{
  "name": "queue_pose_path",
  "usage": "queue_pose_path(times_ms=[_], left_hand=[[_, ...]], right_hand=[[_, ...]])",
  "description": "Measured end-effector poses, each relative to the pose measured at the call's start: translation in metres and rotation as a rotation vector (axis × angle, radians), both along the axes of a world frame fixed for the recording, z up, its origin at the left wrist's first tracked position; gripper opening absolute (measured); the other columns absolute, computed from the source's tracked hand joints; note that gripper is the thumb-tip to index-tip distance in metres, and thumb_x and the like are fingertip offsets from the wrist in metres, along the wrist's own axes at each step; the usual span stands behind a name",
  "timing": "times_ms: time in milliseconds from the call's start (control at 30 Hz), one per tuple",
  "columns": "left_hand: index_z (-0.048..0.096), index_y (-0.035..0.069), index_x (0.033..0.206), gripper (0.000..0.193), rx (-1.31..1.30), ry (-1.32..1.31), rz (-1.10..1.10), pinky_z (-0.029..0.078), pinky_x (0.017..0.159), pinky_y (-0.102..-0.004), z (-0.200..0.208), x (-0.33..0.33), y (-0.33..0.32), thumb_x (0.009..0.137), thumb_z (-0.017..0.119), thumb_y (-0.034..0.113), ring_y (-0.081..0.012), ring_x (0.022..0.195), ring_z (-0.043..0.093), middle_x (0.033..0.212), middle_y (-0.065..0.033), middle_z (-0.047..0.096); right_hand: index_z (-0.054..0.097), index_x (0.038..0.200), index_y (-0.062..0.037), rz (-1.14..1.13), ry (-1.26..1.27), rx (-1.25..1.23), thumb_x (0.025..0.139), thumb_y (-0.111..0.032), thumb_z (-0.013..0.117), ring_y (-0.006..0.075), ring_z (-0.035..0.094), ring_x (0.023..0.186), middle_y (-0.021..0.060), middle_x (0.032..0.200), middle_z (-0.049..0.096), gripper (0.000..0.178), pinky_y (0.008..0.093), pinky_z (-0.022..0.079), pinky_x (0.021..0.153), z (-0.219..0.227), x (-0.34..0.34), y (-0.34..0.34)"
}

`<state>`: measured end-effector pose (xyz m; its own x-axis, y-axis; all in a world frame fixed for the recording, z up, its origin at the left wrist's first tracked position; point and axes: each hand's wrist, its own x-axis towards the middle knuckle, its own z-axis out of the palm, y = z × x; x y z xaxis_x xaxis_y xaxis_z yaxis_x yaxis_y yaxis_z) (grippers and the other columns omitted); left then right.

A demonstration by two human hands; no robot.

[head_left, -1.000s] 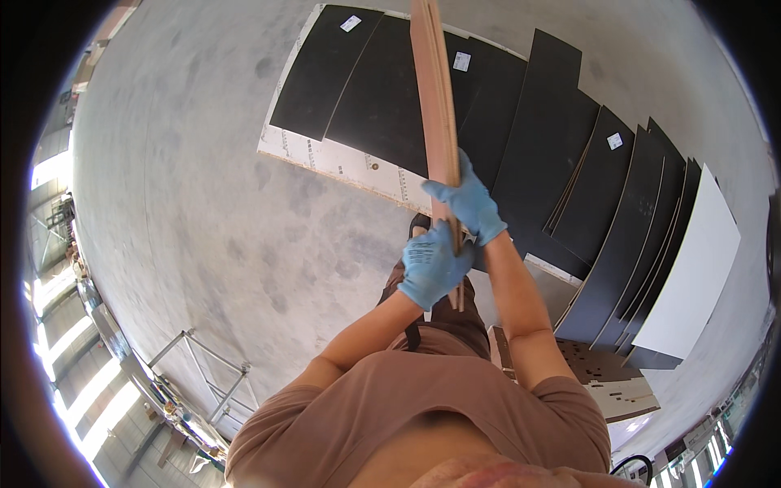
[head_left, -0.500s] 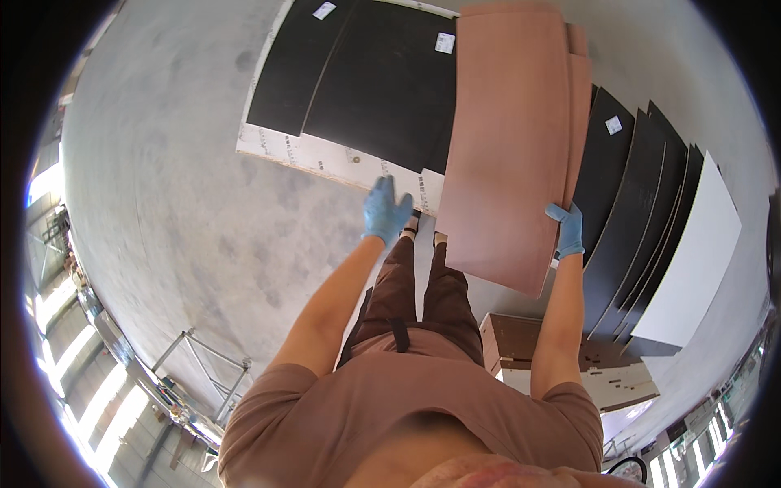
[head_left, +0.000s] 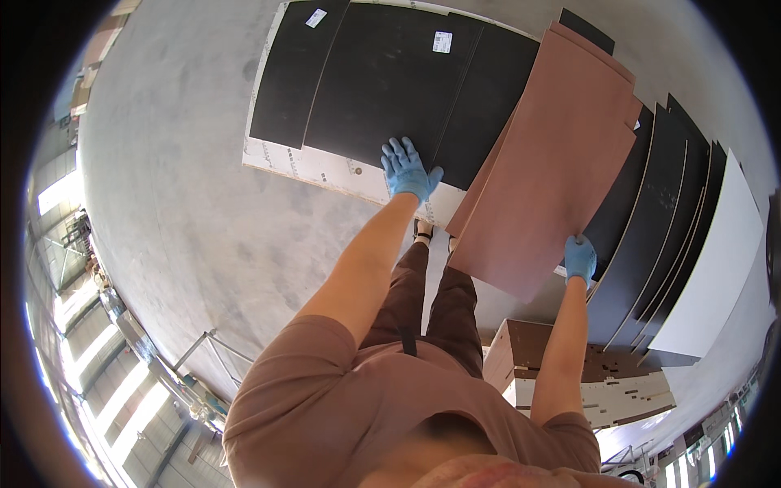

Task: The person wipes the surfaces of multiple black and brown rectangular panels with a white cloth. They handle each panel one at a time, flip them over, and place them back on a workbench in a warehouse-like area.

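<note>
My gloved left hand (head_left: 409,172), fingers spread, lies over the near edge of a wide black panel (head_left: 390,81), where a white printed base board (head_left: 277,156) shows below it. My right hand (head_left: 580,259), in a matching blue glove, is closed on the near right corner of a reddish-brown panel (head_left: 561,154). That panel slants across the middle of the stack, its far end turned to the right. Another brown panel (head_left: 488,175) peeks out along its left side, and more brown edges show on its right. How my right fingertips sit under the panel is hidden.
To the right lie overlapping black panels (head_left: 655,195) and a white panel (head_left: 720,260). A stack of brown and pale slotted boards (head_left: 602,390) stands beside my right forearm. At the lower left is a metal frame (head_left: 207,346) on the grey concrete floor (head_left: 179,203).
The brown panel has pivoted, its far end swinging right and uncovering more black panel. My left hand has moved forward and right onto the black panel's edge. My right hand still holds the brown panel.
</note>
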<state>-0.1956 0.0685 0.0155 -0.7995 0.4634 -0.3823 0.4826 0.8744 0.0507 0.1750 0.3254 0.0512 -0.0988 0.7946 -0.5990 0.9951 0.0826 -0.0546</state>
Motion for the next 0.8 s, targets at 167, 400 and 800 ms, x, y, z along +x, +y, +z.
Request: queue_pose_path(times_ms=[167, 400, 800], left_hand=[[0.011, -0.005, 0.165, 0.111, -0.079, -0.052, -0.145, 0.018, 0.127, -0.0585, 0.000, 0.041, -0.024, 0.090, 0.070, 0.051, -0.0568, 0.154, 0.019, 0.168, -0.0357, 0.017], [0.035, -0.004, 0.157, 0.093, 0.116, -0.123, -0.170, 0.033, 0.121, -0.0566, 0.014, 0.053, -0.066, 0.087, 0.074, 0.043, -0.0529, 0.144, 0.040, 0.159, -0.0333, 0.039], [0.030, -0.001, 0.162, 0.094, 0.032, 0.176, 0.298, 0.018, 0.128, -0.0543, -0.003, -0.226, -0.191, 0.090, 0.066, 0.049, -0.0497, 0.157, 0.020, 0.168, -0.0318, 0.024]], right_hand=[[0.075, 0.117, -0.0077, 0.220, 0.319, 0.326, 0.097, -0.036, 0.065, 0.0405, 0.073, 0.098, 0.0182, 0.113, 0.076, 0.036, 0.0509, 0.058, 0.088, 0.026, -0.054, -0.044], [0.068, 0.123, -0.0027, 0.075, 0.726, -0.165, 0.095, -0.033, 0.066, 0.0404, 0.071, 0.112, 0.0228, 0.118, 0.074, 0.042, 0.0464, 0.055, 0.094, -0.002, -0.182, -0.181], [0.065, 0.125, 0.0056, -0.363, 0.133, -0.193, 0.084, -0.058, 0.078, 0.0437, 0.066, 0.120, 0.0297, 0.127, 0.069, 0.076, 0.0516, 0.052, 0.103, -0.023, -0.264, -0.286]])
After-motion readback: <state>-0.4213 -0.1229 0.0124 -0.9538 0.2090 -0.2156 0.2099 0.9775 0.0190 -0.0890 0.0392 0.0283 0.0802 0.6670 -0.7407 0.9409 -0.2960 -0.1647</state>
